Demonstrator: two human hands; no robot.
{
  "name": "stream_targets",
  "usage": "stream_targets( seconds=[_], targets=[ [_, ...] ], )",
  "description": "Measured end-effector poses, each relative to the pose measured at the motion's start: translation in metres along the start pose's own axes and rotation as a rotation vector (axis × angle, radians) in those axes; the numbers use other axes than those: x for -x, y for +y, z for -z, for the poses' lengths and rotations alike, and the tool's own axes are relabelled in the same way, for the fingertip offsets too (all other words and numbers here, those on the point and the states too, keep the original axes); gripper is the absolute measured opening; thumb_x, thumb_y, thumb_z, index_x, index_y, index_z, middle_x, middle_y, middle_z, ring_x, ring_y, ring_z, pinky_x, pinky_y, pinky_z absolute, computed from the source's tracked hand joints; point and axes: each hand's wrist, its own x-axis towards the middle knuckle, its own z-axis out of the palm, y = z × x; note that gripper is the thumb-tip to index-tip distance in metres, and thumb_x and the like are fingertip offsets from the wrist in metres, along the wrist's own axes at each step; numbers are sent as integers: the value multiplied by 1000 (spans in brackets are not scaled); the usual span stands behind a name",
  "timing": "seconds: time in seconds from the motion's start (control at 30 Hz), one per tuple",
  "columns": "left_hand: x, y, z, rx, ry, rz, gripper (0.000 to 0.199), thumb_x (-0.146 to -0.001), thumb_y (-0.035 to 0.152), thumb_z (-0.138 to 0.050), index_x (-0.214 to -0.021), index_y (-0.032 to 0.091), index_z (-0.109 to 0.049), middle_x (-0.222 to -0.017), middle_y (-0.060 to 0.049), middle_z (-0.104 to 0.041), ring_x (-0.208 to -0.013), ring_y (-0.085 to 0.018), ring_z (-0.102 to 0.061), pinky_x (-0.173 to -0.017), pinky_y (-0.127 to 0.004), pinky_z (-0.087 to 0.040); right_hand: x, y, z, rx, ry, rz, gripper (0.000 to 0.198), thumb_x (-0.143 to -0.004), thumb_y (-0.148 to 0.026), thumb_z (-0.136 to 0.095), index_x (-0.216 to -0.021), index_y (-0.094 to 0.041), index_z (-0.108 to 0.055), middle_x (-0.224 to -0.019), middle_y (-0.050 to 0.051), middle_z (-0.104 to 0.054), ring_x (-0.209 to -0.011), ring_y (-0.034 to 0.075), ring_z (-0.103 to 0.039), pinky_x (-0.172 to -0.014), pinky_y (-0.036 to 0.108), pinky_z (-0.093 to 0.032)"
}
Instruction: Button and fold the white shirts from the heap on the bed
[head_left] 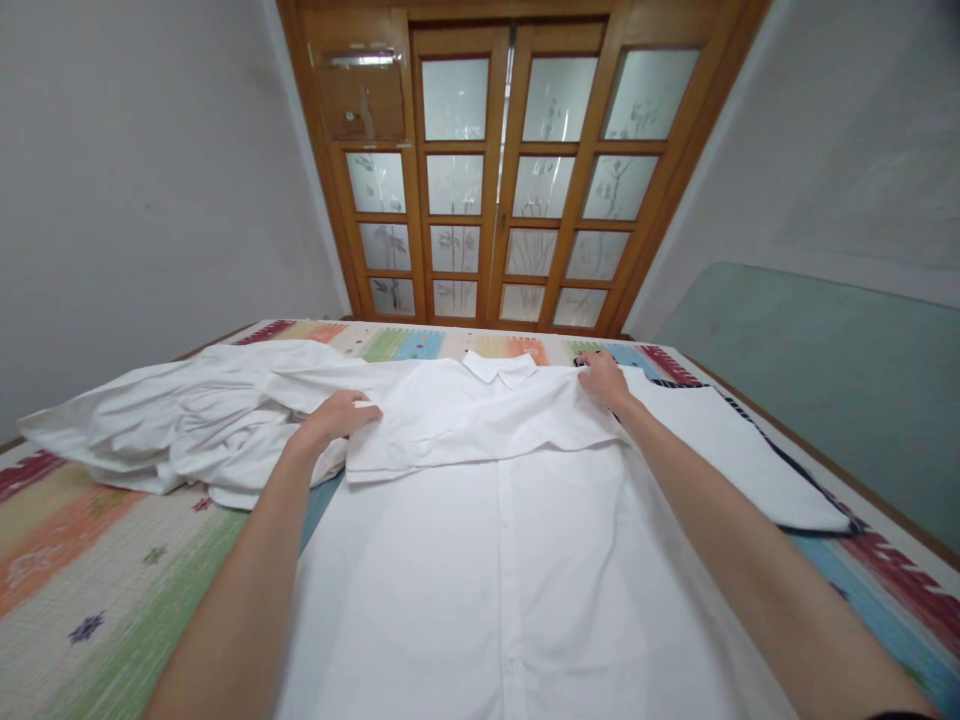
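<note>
A white button-up shirt [442,560] lies spread front side up, its collar [499,368] at the far end. One sleeve [480,430] is folded flat across the chest, so its end lies toward the left side. My left hand [341,415] is closed on the fabric at the left end of that sleeve, thumb on top. At the right shoulder, my right hand [602,380] has its fingers closed on the shirt's edge. Its fingertips are partly hidden.
A crumpled heap of white cloth [225,410] lies on the left. On the right is a folded white garment with dark trim [720,450]. A colourful striped cloth [90,560] covers the table. Beyond stand wooden glass-paned doors [495,240]; a pale green panel [817,350] leans at the right wall.
</note>
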Motion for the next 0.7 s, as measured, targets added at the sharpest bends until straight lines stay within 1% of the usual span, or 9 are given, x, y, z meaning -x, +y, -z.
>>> stream_targets(
  seconds=[0.1, 0.2, 0.27, 0.37, 0.43, 0.5, 0.57, 0.63, 0.7],
  targets=[
    [-5, 0, -10, 183, 242, -8, 33, -67, 33, -69, -97, 18, -68, -99, -7, -72, -95, -24, -67, -76, -28, -52, 14, -3, 3, 32, 12, 99, 40, -83, -19, -51, -123, -19, -58, -129, 14, -54, -101, 25, -61, -80, 32, -47],
    [-9, -4, -18, 267, 413, -5, 43, -70, 33, -70, -110, 19, -64, -109, -11, -68, -108, -25, -63, -87, -32, -50, 36, -5, 10, 114, -49, 293, 38, -81, -24, -54, -118, -20, -59, -130, 13, -53, -96, 26, -61, -77, 33, -47],
    [-12, -7, -21, 276, 468, 0, 47, -71, 36, -70, -115, 19, -61, -111, -11, -67, -111, -25, -62, -91, -34, -49, 54, -5, 15, 127, -118, 487, 40, -78, -27, -58, -117, -20, -59, -128, 12, -54, -96, 25, -61, -77, 33, -47],
    [-13, -8, -22, 265, 480, 0, 48, -72, 36, -71, -116, 20, -59, -109, -11, -67, -111, -26, -62, -92, -35, -48, 79, -3, 21, 81, -213, 786, 47, -72, -30, -65, -117, -18, -59, -124, 13, -56, -104, 27, -57, -85, 34, -45],
    [-14, -7, -22, 264, 467, 5, 47, -72, 34, -71, -115, 20, -59, -110, -11, -66, -111, -26, -62, -91, -34, -48, 93, -2, 25, 87, -239, 890, 48, -70, -30, -67, -116, -17, -60, -124, 14, -57, -106, 28, -55, -89, 36, -43],
    [-14, -5, -23, 284, 438, 30, 49, -72, 32, -70, -118, 19, -57, -116, -13, -65, -105, -25, -65, -87, -33, -50, 103, -3, 30, 155, -220, 907, 46, -70, -28, -66, -114, -16, -61, -125, 15, -57, -106, 29, -54, -90, 38, -42],
    [-13, -5, -23, 287, 391, 63, 58, -71, 31, -70, -125, 17, -53, -121, -15, -64, -100, -26, -67, -80, -33, -52, 108, -5, 33, 270, -178, 862, 39, -74, -22, -64, -112, -15, -61, -122, 17, -58, -106, 30, -53, -86, 37, -41],
    [-14, -6, -23, 224, 342, 75, 71, -65, 32, -74, -130, 15, -49, -125, -18, -62, -101, -29, -66, -77, -34, -53, 112, -6, 35, 386, -140, 778, 29, -81, -15, -56, -110, -14, -61, -116, 18, -61, -103, 29, -55, -80, 34, -42],
    [-16, -10, -23, 130, 322, 49, 76, -55, 30, -80, -124, 13, -53, -121, -19, -65, -101, -33, -66, -75, -36, -54, 114, -6, 33, 465, -144, 692, 26, -88, -8, -46, -108, -13, -61, -106, 18, -65, -99, 27, -58, -73, 32, -42]
  ],
)
